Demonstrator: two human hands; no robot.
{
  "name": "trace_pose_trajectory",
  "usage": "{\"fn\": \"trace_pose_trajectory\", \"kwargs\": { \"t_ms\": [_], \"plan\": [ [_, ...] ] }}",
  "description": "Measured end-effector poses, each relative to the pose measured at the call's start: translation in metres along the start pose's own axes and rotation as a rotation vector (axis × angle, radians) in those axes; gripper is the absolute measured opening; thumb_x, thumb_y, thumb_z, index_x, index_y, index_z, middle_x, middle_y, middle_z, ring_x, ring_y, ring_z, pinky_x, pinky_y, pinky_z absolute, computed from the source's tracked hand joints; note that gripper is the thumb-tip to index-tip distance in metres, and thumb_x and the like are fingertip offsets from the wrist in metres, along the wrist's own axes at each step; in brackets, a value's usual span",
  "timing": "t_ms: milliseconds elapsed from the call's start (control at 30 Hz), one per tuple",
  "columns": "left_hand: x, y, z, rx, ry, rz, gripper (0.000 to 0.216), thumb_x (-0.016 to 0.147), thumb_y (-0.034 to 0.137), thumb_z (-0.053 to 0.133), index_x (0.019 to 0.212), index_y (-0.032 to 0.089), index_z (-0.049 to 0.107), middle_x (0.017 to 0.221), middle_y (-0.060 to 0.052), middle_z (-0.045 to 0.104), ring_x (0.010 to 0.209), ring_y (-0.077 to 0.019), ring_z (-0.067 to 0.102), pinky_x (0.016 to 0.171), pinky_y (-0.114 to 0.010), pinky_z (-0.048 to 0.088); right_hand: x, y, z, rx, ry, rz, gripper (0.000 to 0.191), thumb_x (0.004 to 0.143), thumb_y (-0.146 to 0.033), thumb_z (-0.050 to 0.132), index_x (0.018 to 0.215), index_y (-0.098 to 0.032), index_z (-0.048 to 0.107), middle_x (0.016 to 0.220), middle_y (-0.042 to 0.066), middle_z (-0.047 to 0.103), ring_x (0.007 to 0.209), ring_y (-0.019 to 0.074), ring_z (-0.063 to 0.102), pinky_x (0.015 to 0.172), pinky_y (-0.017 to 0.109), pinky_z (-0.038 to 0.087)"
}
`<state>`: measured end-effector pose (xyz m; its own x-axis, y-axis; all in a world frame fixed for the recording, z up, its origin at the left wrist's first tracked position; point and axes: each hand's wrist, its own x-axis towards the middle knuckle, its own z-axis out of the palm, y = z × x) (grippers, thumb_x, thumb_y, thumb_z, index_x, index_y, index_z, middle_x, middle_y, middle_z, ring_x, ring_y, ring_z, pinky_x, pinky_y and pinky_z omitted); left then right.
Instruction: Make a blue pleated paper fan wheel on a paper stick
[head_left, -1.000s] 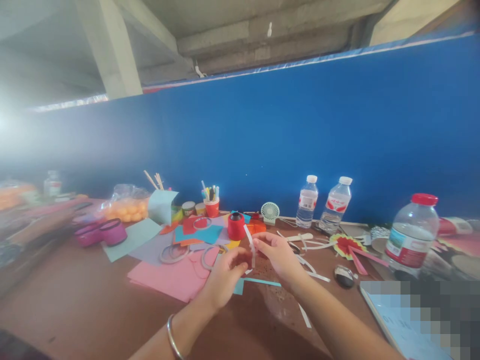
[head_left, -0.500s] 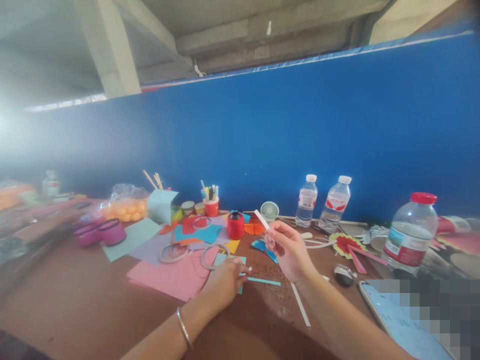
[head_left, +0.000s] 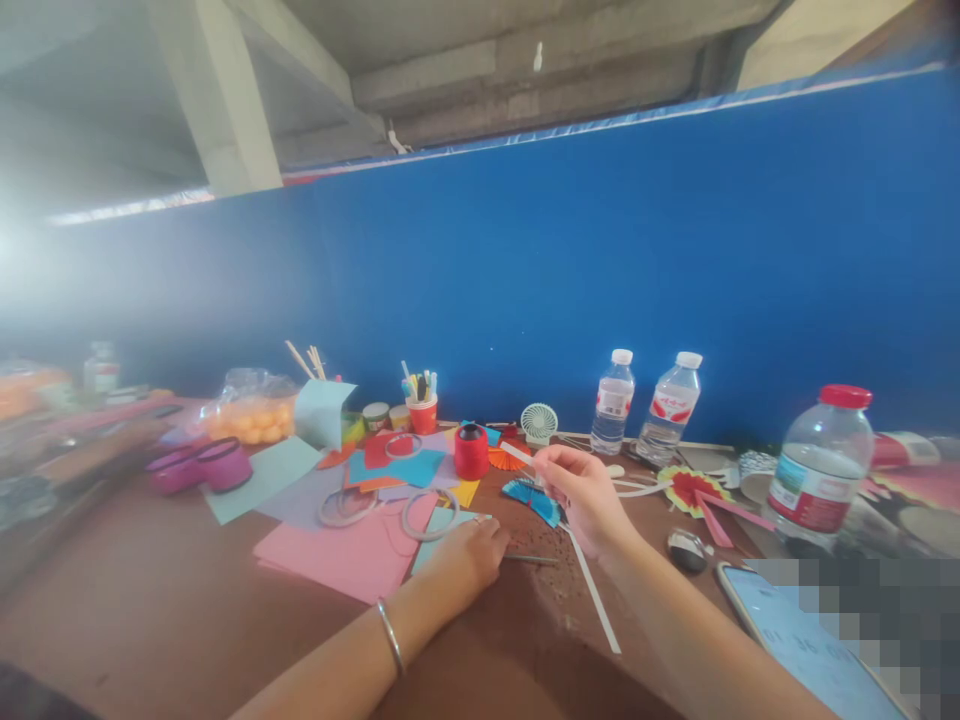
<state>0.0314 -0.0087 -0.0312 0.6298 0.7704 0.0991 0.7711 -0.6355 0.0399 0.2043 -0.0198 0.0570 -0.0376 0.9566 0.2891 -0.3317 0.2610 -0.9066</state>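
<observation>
My right hand (head_left: 581, 495) is raised over the table, with a narrow white strip (head_left: 517, 453) pinched between thumb and fingertips. The strip's free end points up and left. Lower and to the left, my left hand (head_left: 474, 553) is closed near the tabletop. A thin strip (head_left: 532, 560) juts out to its right, seen nearly edge-on; it looked light blue a moment earlier. Under and behind that hand lies light blue paper (head_left: 433, 553). Another white strip (head_left: 592, 590) lies on the table below my right wrist. A folded blue paper fan (head_left: 531, 500) sits behind my right hand.
Pink paper (head_left: 337, 550), tape rings (head_left: 431, 514) and a red spool (head_left: 471, 453) lie to the left. Behind stand a pen cup (head_left: 423, 414), a small fan (head_left: 539, 422) and water bottles (head_left: 613, 403). A phone (head_left: 799, 630) lies at right.
My right hand has lowered slightly, and its white strip tilts flatter to the left. My left hand has shifted right and turned over the blue strip, which now shows its thin edge.
</observation>
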Motion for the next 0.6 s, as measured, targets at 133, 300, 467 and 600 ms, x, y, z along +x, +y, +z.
{"fn": "trace_pose_trajectory", "kwargs": {
  "t_ms": [133, 300, 467, 600],
  "plan": [
    [0.003, -0.004, -0.004, -0.043, 0.047, -0.066, 0.017, 0.078, 0.009, 0.043, 0.091, 0.013, 0.053, 0.084, -0.010, 0.057, 0.080, -0.0224, 0.055, 0.073, -0.034, 0.042, 0.003, 0.003, -0.004, 0.082, 0.003, 0.027, 0.017, 0.067, -0.029, 0.066, 0.063, -0.016, 0.056, 0.044, -0.007, 0.036, 0.043, 0.0053, 0.025, 0.042, 0.021, 0.013],
    [0.001, -0.004, -0.022, -0.203, 0.147, -0.136, 0.015, 0.082, 0.014, 0.041, 0.088, 0.018, 0.054, 0.085, -0.005, 0.060, 0.081, -0.0168, 0.056, 0.075, -0.028, 0.042, 0.007, 0.010, -0.008, 0.131, 0.069, 0.094, 0.019, 0.066, -0.029, 0.066, 0.062, -0.017, 0.052, 0.042, -0.009, 0.031, 0.040, 0.0047, 0.020, 0.041, 0.021, 0.009],
    [0.001, -0.002, -0.029, -0.576, 0.326, -0.250, 0.013, 0.076, 0.017, 0.047, 0.084, 0.019, 0.057, 0.082, -0.002, 0.063, 0.074, -0.0153, 0.058, 0.065, -0.024, 0.044, 0.002, 0.017, -0.003, 0.022, 0.068, 0.149, 0.027, 0.066, -0.035, 0.067, 0.057, -0.017, 0.049, 0.041, -0.010, 0.026, 0.040, 0.0049, 0.017, 0.042, 0.022, 0.010],
    [0.005, -0.003, -0.026, -0.936, 0.484, -0.318, 0.010, 0.071, 0.017, 0.051, 0.080, 0.018, 0.057, 0.071, -0.001, 0.062, 0.066, -0.0151, 0.058, 0.061, -0.025, 0.045, -0.004, 0.019, 0.006, -0.123, 0.064, 0.200, 0.026, 0.061, -0.038, 0.069, 0.058, -0.015, 0.056, 0.042, -0.008, 0.038, 0.041, 0.0053, 0.024, 0.043, 0.022, 0.015]
  ]
}}
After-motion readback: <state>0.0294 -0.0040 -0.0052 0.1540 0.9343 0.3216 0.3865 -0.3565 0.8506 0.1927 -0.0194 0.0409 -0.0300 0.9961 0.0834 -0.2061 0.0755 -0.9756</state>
